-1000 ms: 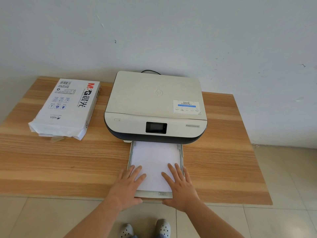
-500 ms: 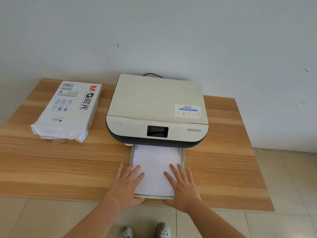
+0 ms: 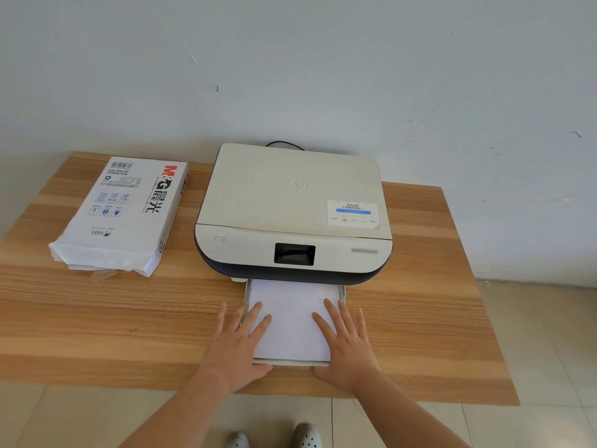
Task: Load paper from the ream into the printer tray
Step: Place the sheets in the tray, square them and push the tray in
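Note:
A white and dark printer sits at the back middle of the wooden table. Its tray is pulled out toward me and holds a stack of white paper. My left hand lies flat with fingers spread over the tray's front left corner and the paper. My right hand lies flat in the same way over the front right corner. Neither hand grips anything. The white paper ream lies at the left, its near end torn open.
A black cable runs out behind the printer along the wall. The table's front edge is just under my wrists. Below it are the tiled floor and my two shoes.
The tray with the paper has slid further into the printer under both flat hands. The view has shifted slightly.

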The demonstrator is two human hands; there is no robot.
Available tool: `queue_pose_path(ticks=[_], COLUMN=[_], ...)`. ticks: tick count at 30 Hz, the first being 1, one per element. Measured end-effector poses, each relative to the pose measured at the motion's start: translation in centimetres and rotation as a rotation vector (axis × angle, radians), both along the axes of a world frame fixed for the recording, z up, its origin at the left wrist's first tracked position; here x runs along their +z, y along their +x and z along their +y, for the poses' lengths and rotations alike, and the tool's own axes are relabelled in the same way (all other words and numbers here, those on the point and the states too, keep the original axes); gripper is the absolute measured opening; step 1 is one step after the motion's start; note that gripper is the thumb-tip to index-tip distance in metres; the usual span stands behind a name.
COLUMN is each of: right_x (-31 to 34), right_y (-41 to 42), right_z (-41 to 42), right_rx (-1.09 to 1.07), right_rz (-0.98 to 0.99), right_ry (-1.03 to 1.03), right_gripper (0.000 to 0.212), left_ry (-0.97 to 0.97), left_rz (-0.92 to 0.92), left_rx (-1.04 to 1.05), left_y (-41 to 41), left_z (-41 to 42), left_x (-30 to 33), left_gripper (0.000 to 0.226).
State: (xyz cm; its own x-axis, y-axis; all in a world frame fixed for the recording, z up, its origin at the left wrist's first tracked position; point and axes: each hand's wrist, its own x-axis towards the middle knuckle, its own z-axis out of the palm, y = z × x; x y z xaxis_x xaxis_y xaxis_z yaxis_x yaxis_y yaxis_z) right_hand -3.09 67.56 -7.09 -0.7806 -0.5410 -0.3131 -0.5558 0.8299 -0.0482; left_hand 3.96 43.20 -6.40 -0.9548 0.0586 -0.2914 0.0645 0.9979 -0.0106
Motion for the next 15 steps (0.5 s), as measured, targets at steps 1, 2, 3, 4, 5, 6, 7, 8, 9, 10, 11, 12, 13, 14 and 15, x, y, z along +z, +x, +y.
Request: queue_pose_path(ticks=[1,2,3,4,5,6,7,8,9,10,11,12,13,14,15], right_x=[0.1,0.1,0.2,0.3,0.4,0.5,0.6,0.5,0.6,0.6,0.5,0.5,0.7,0.8,0.8], right_y=[-0.3,-0.5,-0.8,-1.0,-1.2,-1.4,-1.7,-1.9,-2.1,-2.3,-2.6,-2.8,-3.1,-3.3,-3.5], right_z=[-0.1,-0.1,-0.2,-0.3,-0.4,-0.5,-0.7,-0.8,-1.0,-1.1,-1.2,-1.3,-1.4,-1.5,-1.7], right_rx=[-0.002,0.001,0.007,0.007,0.001,-0.01,-0.025,-0.043,-0.056,-0.059,-0.05,-0.044,-0.04,-0.042,-0.045], right_rz=[0.017,0.031,0.037,0.047,0.062,0.067,0.066,0.057,0.051,0.059,0.073,0.085,0.095,0.106,0.114], right_ry=[-0.003,0.005,0.018,0.019,0.017,0.025,0.037,0.038,0.028,0.024,0.033,0.043,0.047,0.05,0.058], right_gripper=[0.1,0.099,0.099,0.099,0.099,0.1,0.101,0.103,0.104,0.106,0.107,0.107,0.107,0.107,0.107], left_ry=[-0.005,-0.003,0.007,0.017,0.025,0.032,0.037,0.04,0.04,0.041,0.04,0.038,0.033,0.026,0.018], left_rz=[-0.005,-0.011,-0.011,0.003,0.026,0.05,0.073,0.09,0.098,0.102,0.106,0.112,0.119,0.127,0.135], left_rx=[0.002,0.004,0.005,0.003,0.002,0.0,0.001,0.004,0.011,0.018,0.023,0.027,0.03,0.034,0.04], left_y=[-0.2,-0.4,-0.6,-0.8,-1.0,-1.3,-1.6,-1.9,-2.2,-2.5,-2.7,-3.0,-3.3,-3.5,-3.8], left_z=[0.0,0.0,0.0,0.0,-0.1,-0.2,-0.3,-0.4,-0.5,-0.5,-0.6,-0.7,-0.7,-0.7,-0.7], left_x=[0.0,0.0,0.0,0.0,0.0,0.0,0.0,-0.1,0.0,0.0,0.0,0.0,0.0,0.0,0.0], left_gripper=[0.093,0.093,0.093,0.093,0.094,0.094,0.096,0.097,0.099,0.102,0.105,0.108,0.109,0.11,0.11])
